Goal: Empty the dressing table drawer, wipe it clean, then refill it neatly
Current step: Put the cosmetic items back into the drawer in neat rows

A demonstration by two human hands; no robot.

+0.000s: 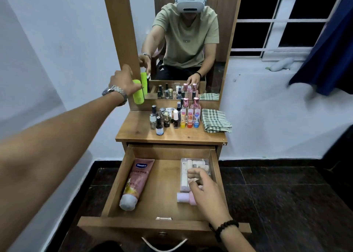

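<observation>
Now left hand (124, 81) fingers grasp green bottle (138, 95); right hand (206, 190) fingers loosely spread above clear box (193, 165).

location: home bedroom. indicators: wooden dressing table (137, 131) with mirror (183, 41), cosmetic bottles (172, 117), open drawer (162, 184), barred window (277, 20), blue curtain (328, 56).

The drawer (162, 184) floor lies bare down its middle, between the pink tube (136, 183) along the left wall and the clear box (193, 167) at right. On the tabletop (133, 131), bottles (172, 117) and folded cloth (215, 120) crowd the right; the left front seems free.
</observation>
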